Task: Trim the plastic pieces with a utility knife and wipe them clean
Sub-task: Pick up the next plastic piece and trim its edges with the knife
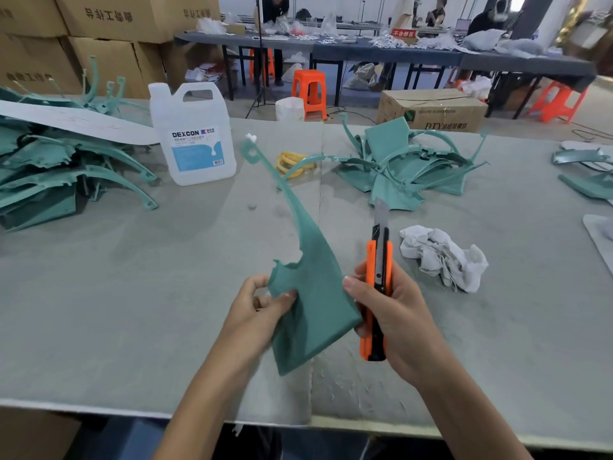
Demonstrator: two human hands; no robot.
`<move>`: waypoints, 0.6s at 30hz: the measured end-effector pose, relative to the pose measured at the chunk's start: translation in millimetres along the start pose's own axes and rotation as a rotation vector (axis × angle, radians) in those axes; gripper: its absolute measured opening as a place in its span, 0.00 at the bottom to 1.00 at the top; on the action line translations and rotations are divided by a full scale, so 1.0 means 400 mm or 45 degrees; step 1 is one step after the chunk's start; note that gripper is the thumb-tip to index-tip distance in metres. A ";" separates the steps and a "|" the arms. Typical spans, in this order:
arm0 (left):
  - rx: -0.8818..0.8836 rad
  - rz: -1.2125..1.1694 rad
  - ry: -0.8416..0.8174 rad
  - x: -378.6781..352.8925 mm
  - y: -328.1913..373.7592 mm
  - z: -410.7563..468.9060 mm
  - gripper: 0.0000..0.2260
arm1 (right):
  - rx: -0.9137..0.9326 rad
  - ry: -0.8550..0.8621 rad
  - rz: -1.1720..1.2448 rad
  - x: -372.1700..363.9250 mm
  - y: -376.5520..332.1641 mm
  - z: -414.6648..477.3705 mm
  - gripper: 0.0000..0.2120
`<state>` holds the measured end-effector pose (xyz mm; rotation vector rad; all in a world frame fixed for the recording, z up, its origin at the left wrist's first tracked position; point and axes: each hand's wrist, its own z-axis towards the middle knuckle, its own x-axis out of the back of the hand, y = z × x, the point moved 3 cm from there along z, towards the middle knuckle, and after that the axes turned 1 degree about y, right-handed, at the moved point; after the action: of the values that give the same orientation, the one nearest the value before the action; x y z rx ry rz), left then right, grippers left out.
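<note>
Green plastic piece (311, 293) is up off the table between both hands, left hand (262, 307) pinching its ragged edge, right hand (394, 310) wrapped around the orange utility knife (378, 283), blade pointing up. White rag (444, 257) sits crumpled just past the right hand.

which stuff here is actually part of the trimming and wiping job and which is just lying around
Job: green plastic piece held in the left hand; utility knife in the right hand; white rag; piles of green pieces; probably the DEXCON jug.
Lying about: yellow rings; cardboard box; orange stool.
</note>
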<state>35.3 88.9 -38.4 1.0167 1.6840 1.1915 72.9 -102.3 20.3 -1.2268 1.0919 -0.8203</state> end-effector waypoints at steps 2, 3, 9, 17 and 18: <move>-0.023 -0.055 -0.021 -0.008 0.009 -0.008 0.28 | -0.008 -0.021 0.006 -0.003 -0.007 -0.002 0.07; -0.079 0.033 0.022 -0.013 0.014 -0.007 0.29 | -0.006 -0.048 0.000 -0.010 -0.008 -0.005 0.07; -0.503 0.682 0.337 -0.005 0.065 -0.003 0.17 | 0.003 -0.120 -0.114 -0.024 -0.023 -0.020 0.08; -0.478 0.282 0.400 0.000 0.080 -0.005 0.29 | -0.017 -0.339 -0.240 -0.031 -0.049 -0.051 0.17; -0.446 0.251 0.380 0.002 0.078 -0.004 0.30 | -0.011 -0.348 -0.322 -0.026 -0.051 -0.054 0.18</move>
<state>38.3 96.2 -8.3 0.8293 1.5409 1.7691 50.9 -103.2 42.6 -1.4564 0.7293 -0.8092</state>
